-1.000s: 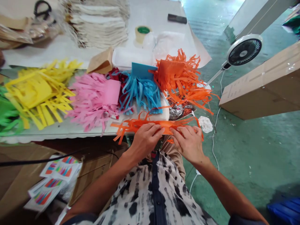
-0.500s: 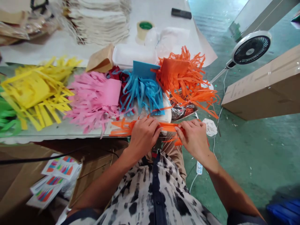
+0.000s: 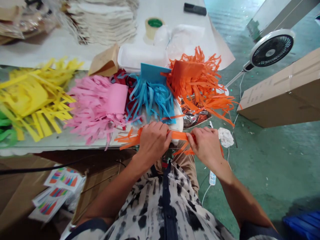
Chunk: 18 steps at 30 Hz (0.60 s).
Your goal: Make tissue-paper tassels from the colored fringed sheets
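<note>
Between my two hands a fringed orange paper tassel [image 3: 179,135] is stretched sideways at the table's front edge. My left hand [image 3: 153,140] is closed around its left part, with loose strips poking out to the left. On the other part, my right hand [image 3: 206,144] pinches the paper, and strips dangle below it. Just beyond my hands lie a blue fringed bundle [image 3: 152,100] and a larger orange fringed bundle [image 3: 192,75]. Pink fringe [image 3: 96,106] and yellow fringe [image 3: 35,96] spread over the table to the left. My palms hide much of the held tassel.
A white tray [image 3: 142,56], a tape roll [image 3: 153,28] and a stack of white cords [image 3: 102,23] stand farther back. Right of the table are a fan [image 3: 272,50] and a cardboard box [image 3: 282,88]. An open carton with printed cards [image 3: 58,190] sits below left.
The orange strip between my hands looks flatter and slightly shorter, as my right hand has shifted a little. Both hands keep their hold. The view has moved slightly.
</note>
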Available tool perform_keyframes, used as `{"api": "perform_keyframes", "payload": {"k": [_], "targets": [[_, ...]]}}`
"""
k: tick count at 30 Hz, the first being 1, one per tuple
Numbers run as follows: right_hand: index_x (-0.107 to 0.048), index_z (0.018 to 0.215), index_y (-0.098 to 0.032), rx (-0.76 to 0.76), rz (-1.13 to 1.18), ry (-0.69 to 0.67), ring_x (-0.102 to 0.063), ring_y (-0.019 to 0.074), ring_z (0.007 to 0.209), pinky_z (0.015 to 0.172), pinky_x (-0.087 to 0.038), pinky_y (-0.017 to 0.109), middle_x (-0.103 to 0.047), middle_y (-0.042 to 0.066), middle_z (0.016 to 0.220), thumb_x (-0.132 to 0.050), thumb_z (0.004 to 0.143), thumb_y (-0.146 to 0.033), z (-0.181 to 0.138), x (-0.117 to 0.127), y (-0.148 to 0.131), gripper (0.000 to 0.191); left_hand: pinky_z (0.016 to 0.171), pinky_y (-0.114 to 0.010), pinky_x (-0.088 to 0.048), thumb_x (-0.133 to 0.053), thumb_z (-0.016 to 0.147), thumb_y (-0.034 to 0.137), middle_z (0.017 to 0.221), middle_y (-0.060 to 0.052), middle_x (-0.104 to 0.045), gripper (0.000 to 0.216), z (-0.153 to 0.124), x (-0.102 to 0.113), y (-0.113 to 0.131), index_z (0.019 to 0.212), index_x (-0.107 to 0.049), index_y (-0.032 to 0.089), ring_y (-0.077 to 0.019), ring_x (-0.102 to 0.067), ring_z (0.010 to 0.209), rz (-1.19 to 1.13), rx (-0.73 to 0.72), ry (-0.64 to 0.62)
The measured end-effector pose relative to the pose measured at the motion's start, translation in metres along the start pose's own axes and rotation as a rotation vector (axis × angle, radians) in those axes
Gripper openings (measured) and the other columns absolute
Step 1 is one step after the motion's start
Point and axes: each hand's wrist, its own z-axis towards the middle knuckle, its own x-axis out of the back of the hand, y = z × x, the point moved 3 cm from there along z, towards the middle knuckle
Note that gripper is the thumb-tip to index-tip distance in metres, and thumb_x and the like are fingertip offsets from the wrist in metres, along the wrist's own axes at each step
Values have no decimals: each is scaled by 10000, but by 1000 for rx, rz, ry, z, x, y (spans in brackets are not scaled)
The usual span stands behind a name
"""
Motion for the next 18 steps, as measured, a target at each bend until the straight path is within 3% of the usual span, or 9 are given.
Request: {"api": "perform_keyframes", "payload": {"k": [6, 9, 11, 14, 18], "targets": [[-638, 864, -205, -25, -42, 59, -602, 245, 811, 865, -296, 420, -736, 41, 780, -503, 1085, -395, -2, 0, -4, 321, 781, -453, -372, -581, 1027, 291, 908, -93, -702, 183, 4, 1, 1, 900, -657, 184, -303, -621, 915, 102, -45, -17], [-673, 995, -203, -44, -74, 133, -611, 273, 925, 908, -323, 442, -763, 73, 914, -522, 1073, -377, -10, 5, -2, 244, 865, -461, -391, -587, 1031, 260, 1044, -106, -729, 130, 2, -2, 3, 1053, -684, 176, -298, -620, 994, 86, -73, 77], [-678, 1184, -208, -38, -90, 192, -616, 289, 1074, 1014, -327, 480, -771, 96, 1132, -540, 1051, -279, -18, 10, 1, 204, 975, -468, -384, -575, 1047, 221, 1179, -87, -736, 176, 0, -3, 6, 1187, -680, 208, -280, -613, 1099, 49, -156, 170], [-634, 1358, -230, 12, -94, 266, -586, 293, 1244, 1167, -267, 538, -706, 103, 1386, -547, 1007, -158, -31, 13, 2, 369, 1068, -459, -354, -551, 1075, 221, 1193, -18, -758, 177, -2, -6, 11, 1161, -700, 263, -230, -609, 1152, 14, -375, 213], [-624, 1387, -249, 217, 17, 316, -612, 249, 1253, 1187, -278, 510, -752, 43, 1352, -563, 1022, -146, -44, 8, -12, 384, 1082, -432, -371, -530, 1087, 222, 1105, 5, -789, 197, -4, -9, 11, 1094, -726, 240, -203, -636, 1132, 11, -504, 126]]}}
